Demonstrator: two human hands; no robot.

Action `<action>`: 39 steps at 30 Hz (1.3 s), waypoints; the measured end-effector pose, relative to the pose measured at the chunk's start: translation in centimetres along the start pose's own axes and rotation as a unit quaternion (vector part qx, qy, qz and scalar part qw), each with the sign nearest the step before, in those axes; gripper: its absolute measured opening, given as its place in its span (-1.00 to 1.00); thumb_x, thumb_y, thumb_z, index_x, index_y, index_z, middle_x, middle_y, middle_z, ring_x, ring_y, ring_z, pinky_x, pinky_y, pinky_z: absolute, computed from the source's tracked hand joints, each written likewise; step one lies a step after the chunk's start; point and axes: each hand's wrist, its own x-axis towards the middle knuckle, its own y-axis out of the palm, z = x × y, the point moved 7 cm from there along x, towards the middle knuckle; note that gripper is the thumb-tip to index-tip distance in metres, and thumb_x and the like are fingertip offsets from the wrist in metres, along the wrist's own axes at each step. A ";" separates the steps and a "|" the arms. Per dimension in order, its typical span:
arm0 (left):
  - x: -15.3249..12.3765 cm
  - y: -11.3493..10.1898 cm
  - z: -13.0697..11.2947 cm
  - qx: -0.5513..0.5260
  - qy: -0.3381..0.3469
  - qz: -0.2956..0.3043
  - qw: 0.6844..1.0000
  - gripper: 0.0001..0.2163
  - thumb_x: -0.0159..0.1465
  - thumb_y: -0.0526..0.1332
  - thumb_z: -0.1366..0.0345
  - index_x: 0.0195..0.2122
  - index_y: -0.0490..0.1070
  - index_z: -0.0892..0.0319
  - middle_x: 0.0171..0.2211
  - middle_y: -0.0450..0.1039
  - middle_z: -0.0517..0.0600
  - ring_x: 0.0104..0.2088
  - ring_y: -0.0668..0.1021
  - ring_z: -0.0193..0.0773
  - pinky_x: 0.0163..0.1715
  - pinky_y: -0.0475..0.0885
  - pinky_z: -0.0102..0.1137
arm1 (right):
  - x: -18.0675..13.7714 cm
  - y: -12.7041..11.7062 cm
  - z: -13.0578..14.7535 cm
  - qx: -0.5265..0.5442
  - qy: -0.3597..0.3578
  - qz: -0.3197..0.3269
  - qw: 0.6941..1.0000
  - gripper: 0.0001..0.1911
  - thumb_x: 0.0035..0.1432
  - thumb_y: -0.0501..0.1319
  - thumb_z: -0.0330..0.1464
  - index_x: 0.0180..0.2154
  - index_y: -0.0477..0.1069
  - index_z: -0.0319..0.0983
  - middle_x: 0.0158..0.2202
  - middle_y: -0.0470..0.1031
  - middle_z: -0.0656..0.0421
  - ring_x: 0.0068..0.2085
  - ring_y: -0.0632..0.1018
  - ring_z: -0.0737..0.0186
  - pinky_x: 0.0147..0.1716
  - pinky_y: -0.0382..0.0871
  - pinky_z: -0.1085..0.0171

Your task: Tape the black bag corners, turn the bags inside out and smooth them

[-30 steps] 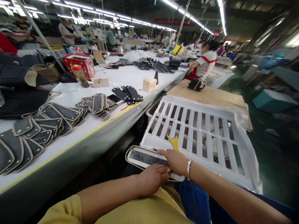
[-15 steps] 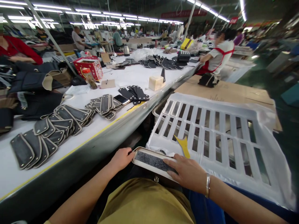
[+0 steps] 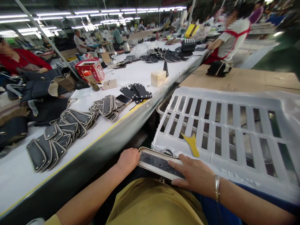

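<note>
On my lap lies what looks like a dark bag with its long narrow face upward: a cream border surrounds a speckled dark grey strip [image 3: 153,160]. My left hand [image 3: 128,160] is closed on its left end, thumb and fingers pinching the rim. My right hand [image 3: 195,175] rests on the right part, fingers stretched out over the grey strip and the thumb near the close edge. The right end is hidden under this hand. A small metal clasp [image 3: 161,180] shows at the near side. The bag's lower part is out of sight.
Right of my hands stands a white slotted crate [image 3: 212,140] with a yellow scrap [image 3: 192,145] on it. Grey cream-edged pieces [image 3: 38,154], black pieces [image 3: 140,92] and a phone [image 3: 124,99] lie on the long white table [image 3: 112,137]. Co-workers sit farther off.
The camera view has shifted, so the table and crate sit differently in the picture. Both hands keep nearly the same places on the bag, the right fingers still spread on the strip.
</note>
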 end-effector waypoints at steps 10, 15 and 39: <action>-1.2 2.6 3.0 -0.522 -0.146 0.048 0.839 -0.48 0.16 0.01 -0.11 -0.39 0.44 0.32 -0.48 0.50 0.08 -0.46 0.54 -0.19 -0.46 0.44 -0.38 | 0.2 0.1 -0.3 -0.015 0.002 -0.013 1.000 -0.62 0.24 -0.05 -0.24 0.07 0.27 0.01 -0.19 0.36 0.01 -0.36 0.50 0.11 -0.44 0.30 0.23; -1.6 2.0 2.3 -0.443 -0.098 0.030 0.890 -0.66 0.12 0.15 0.06 -0.40 0.47 0.28 -0.47 0.50 0.02 -0.45 0.52 -0.24 -0.41 0.42 -0.41 | 0.1 -0.3 -0.4 -0.009 -0.003 -0.031 0.999 -0.63 0.22 -0.02 -0.28 0.05 0.29 -0.01 -0.22 0.35 0.02 -0.37 0.48 0.15 -0.45 0.27 0.27; -1.1 1.1 1.1 -0.260 -0.052 0.015 0.964 -0.82 0.10 0.10 0.24 -0.51 0.40 0.22 -0.60 0.43 -0.08 -0.57 0.49 -0.29 -0.57 0.28 -0.48 | -0.1 0.4 -0.8 -0.014 -0.007 -0.077 0.997 -0.65 0.18 0.04 -0.28 0.02 0.32 -0.01 -0.20 0.36 0.01 -0.33 0.47 0.09 -0.46 0.31 0.24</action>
